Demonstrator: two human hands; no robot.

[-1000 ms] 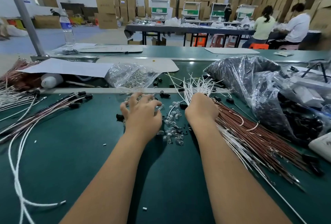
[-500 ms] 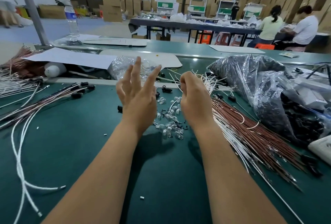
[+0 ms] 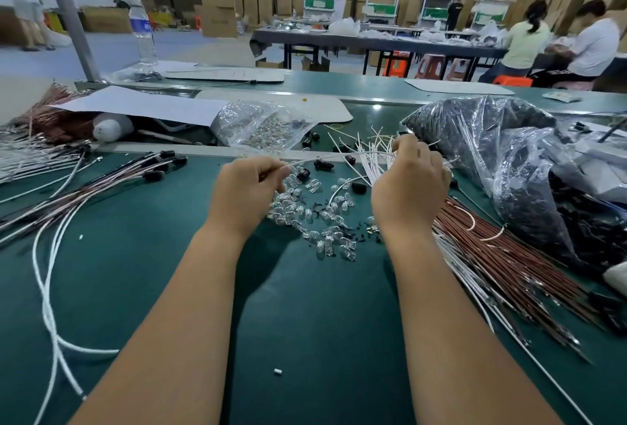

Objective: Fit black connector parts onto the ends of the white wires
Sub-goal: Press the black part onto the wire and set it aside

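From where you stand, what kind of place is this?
Probably a factory or warehouse assembly hall. Tall stacks of brown cardboard boxes line the far wall, two seated people work at a long dark table, and bundles of thin white wires lie on the green workbench.

Two bare forearms reach out over the green table (image 3: 142, 289), with no sleeve, glove, watch or ring showing on either, the left hand (image 3: 249, 192) and the right hand (image 3: 409, 188) uncovered to the short-nailed fingertips.
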